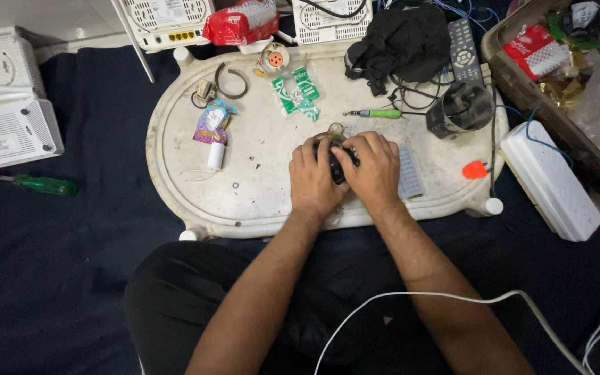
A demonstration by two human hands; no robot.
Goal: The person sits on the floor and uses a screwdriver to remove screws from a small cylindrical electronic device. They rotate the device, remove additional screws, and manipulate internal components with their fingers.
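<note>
item: small dark rounded object (337, 165), held low over the middle of the oval off-white plastic table (258, 201), mostly hidden under the hands; its kind cannot be told.
left hand (312, 177): fingers curled together and clamped on the dark object from its left side.
right hand (373, 170): fingers curled over the object's top and right side, clamped on it, touching the left hand.
beside the right hand: flat grey ribbed rectangular piece (409, 172), lying on the table.
behind the hands: green-handled screwdriver (376, 113); green and white plastic packet (297, 92); dark cylindrical cup (461, 107); crumpled black cloth (397, 43); grey remote control (462, 42).
to the left on the table: small white cylinder (216, 155); purple and blue wrapper (212, 121); dark metal ring (232, 81).
right edge: small orange plastic piece (475, 169).
off the table, on dark blue cloth (71, 243): second green-handled screwdriver (39, 184); white vented router boxes (8, 132); long white plastic box (550, 179).
</note>
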